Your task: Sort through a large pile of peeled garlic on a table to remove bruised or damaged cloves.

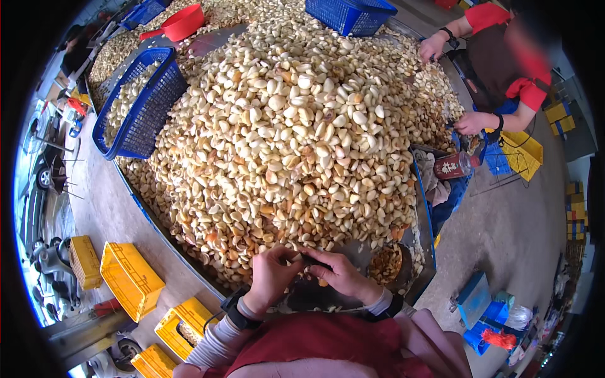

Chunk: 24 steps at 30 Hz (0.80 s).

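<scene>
A big heap of peeled garlic cloves [293, 141] rises from the metal table in front of me. At its near edge my left hand [275, 274] pinches a pale garlic clove [298, 258] between thumb and fingers. My right hand [344, 276] meets it from the other side, gripping a small dark tool [310, 260], perhaps a knife; its blade is hard to make out. Under both hands lies a dark patch of tabletop [309, 295]. Just right of my right hand, a round container [401, 264] holds browned garlic pieces.
A blue plastic basket [146, 108] of cloves leans at the heap's left; another blue basket [350, 16] and a red scoop [182, 22] are farther back. Across the right corner, a person [501, 71] handles cloves. A bottle [453, 165] lies nearby. Yellow crates [132, 281] stand on the floor.
</scene>
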{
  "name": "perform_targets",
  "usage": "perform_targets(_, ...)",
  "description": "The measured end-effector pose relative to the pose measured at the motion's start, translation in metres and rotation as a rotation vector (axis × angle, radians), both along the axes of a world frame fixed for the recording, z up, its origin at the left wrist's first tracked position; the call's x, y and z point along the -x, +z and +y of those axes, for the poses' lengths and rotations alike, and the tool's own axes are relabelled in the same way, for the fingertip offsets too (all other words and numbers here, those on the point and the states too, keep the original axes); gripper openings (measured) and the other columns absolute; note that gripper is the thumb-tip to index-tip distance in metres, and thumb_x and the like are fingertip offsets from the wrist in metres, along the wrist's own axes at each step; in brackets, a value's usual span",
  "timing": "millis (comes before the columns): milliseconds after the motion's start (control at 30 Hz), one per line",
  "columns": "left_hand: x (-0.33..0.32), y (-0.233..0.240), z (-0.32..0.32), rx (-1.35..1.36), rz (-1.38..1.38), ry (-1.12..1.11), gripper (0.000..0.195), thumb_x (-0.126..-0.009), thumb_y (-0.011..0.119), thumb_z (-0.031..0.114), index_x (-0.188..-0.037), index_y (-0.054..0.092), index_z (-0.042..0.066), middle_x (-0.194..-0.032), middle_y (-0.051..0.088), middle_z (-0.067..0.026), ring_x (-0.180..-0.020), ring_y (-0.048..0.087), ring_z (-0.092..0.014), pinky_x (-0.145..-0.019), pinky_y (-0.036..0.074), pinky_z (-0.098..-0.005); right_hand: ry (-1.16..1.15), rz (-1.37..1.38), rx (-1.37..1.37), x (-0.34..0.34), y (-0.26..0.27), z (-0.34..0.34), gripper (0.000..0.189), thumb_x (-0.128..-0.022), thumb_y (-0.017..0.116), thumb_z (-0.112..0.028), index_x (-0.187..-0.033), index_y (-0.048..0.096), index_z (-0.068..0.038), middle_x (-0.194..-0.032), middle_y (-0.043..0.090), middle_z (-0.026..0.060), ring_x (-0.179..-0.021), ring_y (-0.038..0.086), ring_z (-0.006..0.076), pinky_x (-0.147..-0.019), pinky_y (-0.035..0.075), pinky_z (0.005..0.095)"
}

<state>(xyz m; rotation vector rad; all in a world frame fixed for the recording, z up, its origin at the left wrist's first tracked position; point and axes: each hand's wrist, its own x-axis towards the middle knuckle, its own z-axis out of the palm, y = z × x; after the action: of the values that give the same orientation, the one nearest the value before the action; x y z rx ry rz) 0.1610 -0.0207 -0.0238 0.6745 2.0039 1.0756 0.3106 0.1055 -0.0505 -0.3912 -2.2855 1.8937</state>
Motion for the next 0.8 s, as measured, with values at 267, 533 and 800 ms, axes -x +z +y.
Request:
perform_targets(267, 0.019, -0.026, 0.012, -0.265, -0.777, 0.293, 0.012, -0.082, 0.066, 0.007, -0.092, 0.062, 0.002, -0.084, 0.063, -0.0052, -0.069, 0.061, -0.017, -0.059, 0.049, -0.0295, -0.299, -0.208, 0.465, -0.002, -0.001, 0.006, 0.045, -0.089, 0.068, -0.018, -0.128, 0.055, -0.001, -0.107, 0.069, 0.0115, -0.086, 0.068, 0.0211, -0.069, 0.053, 0.0324)
perform_targets(533, 0.027, -0.04, 0.04, 0.085, 0.676, -0.233, 0.017, -0.079, 0.06, 0.003, -0.096, 0.061, 0.003, -0.089, 0.058, -0.0181, -0.076, 0.062, -0.037, -0.067, 0.051, -0.0439, -0.301, -0.213, -0.569, 0.047, -0.025, 0.001, 0.029, -0.079, 0.07, -0.013, -0.104, 0.059, -0.003, -0.094, 0.064, 0.017, -0.079, 0.064, 0.0371, -0.067, 0.053, 0.0436)
perform_targets(800, 0.035, -0.019, 0.026, -0.077, -0.69, 0.22, 0.015, -0.095, 0.048, 0.006, -0.103, 0.059, -0.001, -0.087, 0.059, -0.0095, -0.075, 0.059, -0.017, -0.064, 0.051, -0.031, -0.419, -0.131, -0.212, 0.044, -0.006, 0.005, 0.017, -0.078, 0.073, -0.013, -0.089, 0.064, -0.003, -0.079, 0.067, 0.0115, -0.07, 0.067, 0.0243, -0.064, 0.053, 0.0331)
